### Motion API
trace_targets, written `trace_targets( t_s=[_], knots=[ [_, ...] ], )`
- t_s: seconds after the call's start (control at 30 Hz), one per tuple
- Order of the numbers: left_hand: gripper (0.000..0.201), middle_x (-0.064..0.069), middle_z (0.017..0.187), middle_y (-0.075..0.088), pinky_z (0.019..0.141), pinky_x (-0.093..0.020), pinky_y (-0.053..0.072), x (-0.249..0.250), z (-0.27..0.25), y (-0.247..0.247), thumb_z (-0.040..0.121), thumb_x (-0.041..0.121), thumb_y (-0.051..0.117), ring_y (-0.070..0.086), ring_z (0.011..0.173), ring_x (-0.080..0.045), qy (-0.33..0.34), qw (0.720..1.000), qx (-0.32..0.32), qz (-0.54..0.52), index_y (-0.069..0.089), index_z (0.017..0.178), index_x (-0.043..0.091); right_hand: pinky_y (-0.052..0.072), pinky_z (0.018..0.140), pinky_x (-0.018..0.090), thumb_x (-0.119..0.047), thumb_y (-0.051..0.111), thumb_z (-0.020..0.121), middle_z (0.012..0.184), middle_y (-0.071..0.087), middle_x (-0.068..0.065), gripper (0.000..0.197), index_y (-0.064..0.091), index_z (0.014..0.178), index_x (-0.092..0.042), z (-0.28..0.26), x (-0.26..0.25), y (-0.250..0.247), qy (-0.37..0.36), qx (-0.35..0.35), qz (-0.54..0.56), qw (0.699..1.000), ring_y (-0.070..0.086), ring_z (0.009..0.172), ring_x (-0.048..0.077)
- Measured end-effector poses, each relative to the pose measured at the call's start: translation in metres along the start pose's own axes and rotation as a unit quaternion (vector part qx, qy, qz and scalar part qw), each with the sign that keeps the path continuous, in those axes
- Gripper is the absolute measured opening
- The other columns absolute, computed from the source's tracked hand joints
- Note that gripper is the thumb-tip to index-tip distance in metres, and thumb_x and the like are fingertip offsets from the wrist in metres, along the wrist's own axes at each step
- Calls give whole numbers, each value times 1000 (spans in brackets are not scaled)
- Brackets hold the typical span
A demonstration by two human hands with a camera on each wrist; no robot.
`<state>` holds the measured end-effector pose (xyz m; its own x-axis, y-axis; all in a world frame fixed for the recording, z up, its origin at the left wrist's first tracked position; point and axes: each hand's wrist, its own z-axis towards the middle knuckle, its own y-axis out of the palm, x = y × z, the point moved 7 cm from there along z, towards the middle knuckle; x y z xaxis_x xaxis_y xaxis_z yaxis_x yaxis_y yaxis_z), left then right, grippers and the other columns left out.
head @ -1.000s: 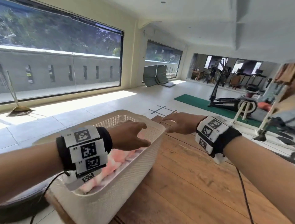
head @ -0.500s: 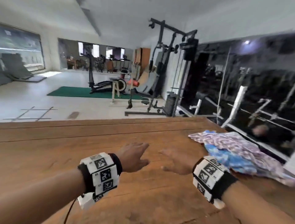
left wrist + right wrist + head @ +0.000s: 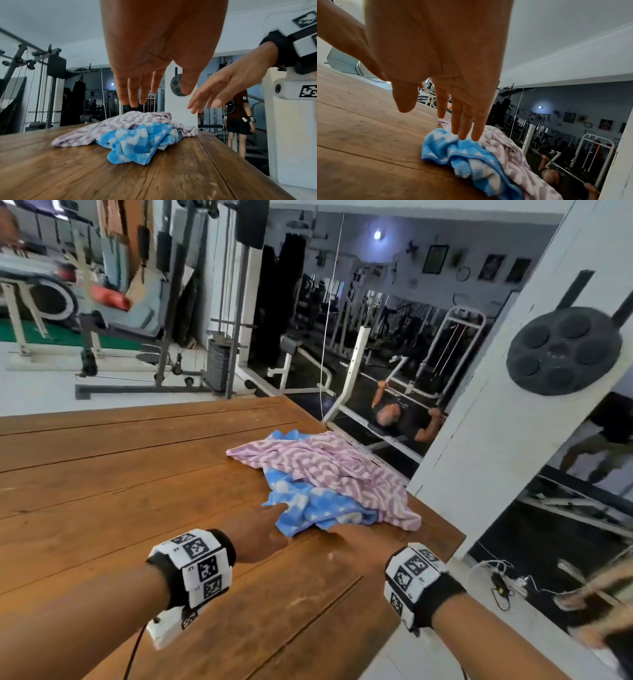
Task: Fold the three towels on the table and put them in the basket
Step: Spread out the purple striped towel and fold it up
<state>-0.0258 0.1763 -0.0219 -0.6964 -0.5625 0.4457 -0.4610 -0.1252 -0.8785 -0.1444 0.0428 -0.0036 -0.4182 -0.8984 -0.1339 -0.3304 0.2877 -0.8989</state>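
- Head view: on the wooden table (image 3: 113,494), near its right edge, a pink striped towel (image 3: 329,463) lies crumpled over a blue checked towel (image 3: 315,508). The left hand (image 3: 255,537) and right hand (image 3: 356,546) reach toward the blue one, palms down, holding nothing. A white pillar (image 3: 513,405) stands just beyond the table's edge.
- Left wrist view: the left hand's fingers (image 3: 132,92) are straight and spread above the heap; the right hand hovers beside it, fingers extended.
- Right wrist view: the right hand's straight fingers (image 3: 464,127) hang just over the blue towel; whether they touch it is unclear.
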Motion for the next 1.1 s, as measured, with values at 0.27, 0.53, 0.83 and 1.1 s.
trace_targets(
  t_s=[0.27,0.53,0.83,1.1],
  knots=[
    [70,-3,159,13,115,-29,17,29,134,27,96,43,47,16,146,-19,6,999,0,-37,11,152,20,38,104,37,-19,45,98,143,43,15,44,39,140,-8,112,106,-45,13,100,33,994,45,128,29],
    [49,-5,137,51,100,-30,37,29,201,81,96,44,46,48,125,-23,-87,995,-41,-40,42,140,21,39,101,36,-24,46,96,139,47,12,47,39,141,-12,213,178,-70,1,187,-5,982,47,124,31],
    [62,-10,127,59,105,-32,36,105,246,-62,78,48,46,51,121,-23,66,950,301,-48,59,123,7,37,66,20,-14,50,97,73,52,-1,21,59,89,4,172,124,-207,-345,179,288,875,44,69,5],
    [15,-7,96,67,70,-32,42,68,200,-118,89,26,55,62,91,-29,-177,950,256,35,61,92,13,45,66,35,-17,52,93,73,60,9,22,63,81,-2,131,125,-317,-397,327,283,810,53,67,20]
  ],
)
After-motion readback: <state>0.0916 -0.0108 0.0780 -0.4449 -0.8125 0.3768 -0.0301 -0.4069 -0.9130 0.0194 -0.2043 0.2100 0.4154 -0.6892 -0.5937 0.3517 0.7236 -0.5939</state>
